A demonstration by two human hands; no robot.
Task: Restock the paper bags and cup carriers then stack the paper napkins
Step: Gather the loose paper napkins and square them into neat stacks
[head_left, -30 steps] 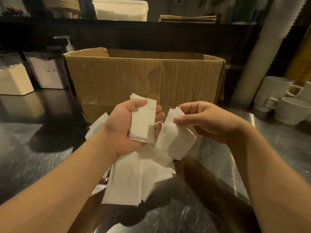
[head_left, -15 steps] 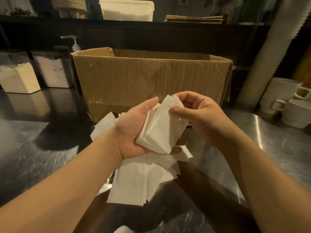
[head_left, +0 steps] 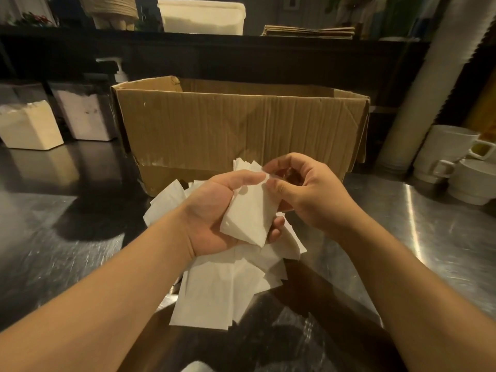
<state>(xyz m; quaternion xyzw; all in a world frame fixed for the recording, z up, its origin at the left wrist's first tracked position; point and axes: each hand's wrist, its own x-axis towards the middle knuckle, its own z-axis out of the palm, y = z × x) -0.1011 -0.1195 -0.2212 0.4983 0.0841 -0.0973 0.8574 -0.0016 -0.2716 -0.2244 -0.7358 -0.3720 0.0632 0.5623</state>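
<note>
My left hand [head_left: 214, 210] holds a small stack of folded white paper napkins [head_left: 248, 213] in its palm, thumb across the top and fingertips curled under the stack's lower edge. My right hand [head_left: 303, 191] pinches the stack's upper right corner between thumb and forefinger. Below both hands a loose pile of white napkins [head_left: 214, 288] lies scattered on the steel counter [head_left: 67, 251], partly hidden by my left forearm.
An open cardboard box [head_left: 236, 127] stands just behind the hands. White containers [head_left: 29, 127] and a pump bottle [head_left: 119, 71] sit at the back left. White mugs [head_left: 451, 154] stand at the right beside a tall sleeve of cups [head_left: 429, 76]. Flat brown paper bags [head_left: 308, 32] lie on the dark shelf.
My right hand brought its napkins onto the stack in my left hand. The joined stack now rests in the left palm, and the right hand has shifted to its top corner.
</note>
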